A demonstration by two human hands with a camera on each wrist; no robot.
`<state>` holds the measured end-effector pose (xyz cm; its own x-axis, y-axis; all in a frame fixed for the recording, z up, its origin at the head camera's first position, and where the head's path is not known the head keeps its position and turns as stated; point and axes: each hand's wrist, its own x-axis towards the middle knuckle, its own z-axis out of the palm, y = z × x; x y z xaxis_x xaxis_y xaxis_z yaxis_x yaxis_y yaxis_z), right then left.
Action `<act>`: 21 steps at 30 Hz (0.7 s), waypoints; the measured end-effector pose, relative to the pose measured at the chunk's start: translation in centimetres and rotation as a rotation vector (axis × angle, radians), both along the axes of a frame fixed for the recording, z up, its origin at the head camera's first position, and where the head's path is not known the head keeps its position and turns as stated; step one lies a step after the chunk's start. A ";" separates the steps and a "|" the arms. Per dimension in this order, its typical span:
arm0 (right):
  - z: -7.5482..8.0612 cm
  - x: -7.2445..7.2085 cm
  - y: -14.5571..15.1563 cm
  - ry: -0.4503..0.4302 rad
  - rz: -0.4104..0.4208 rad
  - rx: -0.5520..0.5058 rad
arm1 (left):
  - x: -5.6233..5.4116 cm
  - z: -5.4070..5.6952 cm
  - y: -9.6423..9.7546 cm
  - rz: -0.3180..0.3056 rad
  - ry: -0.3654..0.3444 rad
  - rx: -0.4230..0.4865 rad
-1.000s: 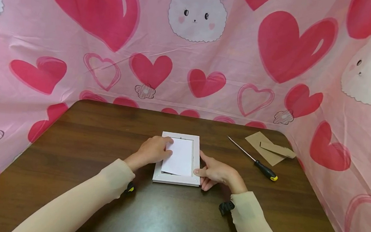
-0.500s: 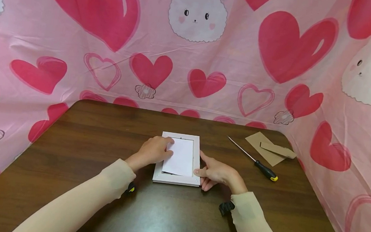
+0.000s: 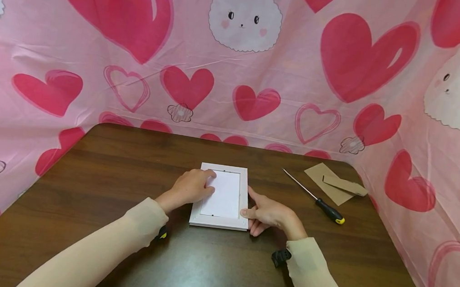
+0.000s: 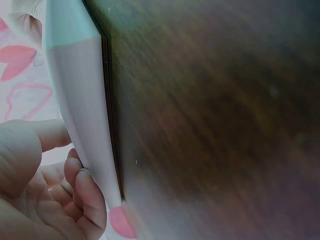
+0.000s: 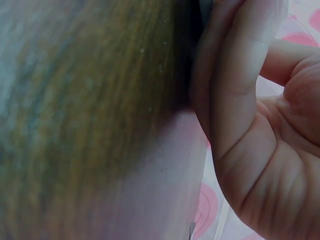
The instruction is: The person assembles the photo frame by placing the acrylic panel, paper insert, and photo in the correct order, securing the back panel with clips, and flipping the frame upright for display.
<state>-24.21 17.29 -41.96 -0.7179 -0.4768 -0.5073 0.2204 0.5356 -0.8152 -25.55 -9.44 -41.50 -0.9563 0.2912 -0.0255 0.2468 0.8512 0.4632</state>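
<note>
A white picture frame (image 3: 220, 222) lies face-down or back-up, I cannot tell which, near the middle of the brown table. Within its opening sits a white sheet of paper (image 3: 227, 200), its edges roughly in line with the recess. Small dark tabs show at the opening's top and bottom. My left hand (image 3: 188, 186) reaches over the left side, thumb and index fingertip touching the sheet; its other fingers are loosely bent by the frame's side (image 4: 82, 100). My right hand (image 3: 270, 212) holds the lower right edge, thumb on top and fingers (image 5: 240, 85) along the outer side.
To the right lies a screwdriver (image 3: 328, 211) with a black and yellow handle. Behind it are a flat brown card (image 3: 315, 170) and a folded brown cardboard piece (image 3: 345, 186) on top. A pink heart-patterned cloth (image 3: 236, 66) borders the table (image 3: 138, 154).
The paper's tilted lower edge has straightened, and the sheet now sits evenly in the frame's opening, showing the bottom tab. Both hands have stayed almost where they were.
</note>
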 end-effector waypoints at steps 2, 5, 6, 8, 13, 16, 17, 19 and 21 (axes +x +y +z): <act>0.0 0.0 0.0 0.001 0.002 0.001 | 0.0 0.0 0.0 0.002 -0.005 0.005; 0.0 0.0 0.0 0.001 0.003 0.004 | -0.1 -0.1 0.0 0.010 -0.012 0.011; 0.0 0.0 0.0 0.001 0.003 0.005 | -0.1 -0.2 0.0 0.012 -0.011 0.014; 0.1 0.0 0.0 0.001 0.002 0.007 | -0.1 -0.3 0.0 0.012 -0.010 0.020; 0.1 0.1 0.0 -0.004 -0.002 0.010 | -0.1 -0.4 -0.4 0.011 -0.020 0.065; 0.0 0.1 0.0 -0.004 -0.004 0.009 | -0.1 -0.3 -0.7 0.014 -0.030 0.111; 0.0 0.1 0.0 -0.004 -0.004 0.007 | 0.0 -0.2 -0.9 0.014 -0.033 0.126; 0.0 0.0 0.0 -0.003 -0.004 0.004 | 0.0 -0.1 -1.2 0.017 -0.030 0.145; 0.0 0.0 0.0 -0.003 -0.005 0.005 | 0.1 0.0 -1.5 0.018 -0.019 0.161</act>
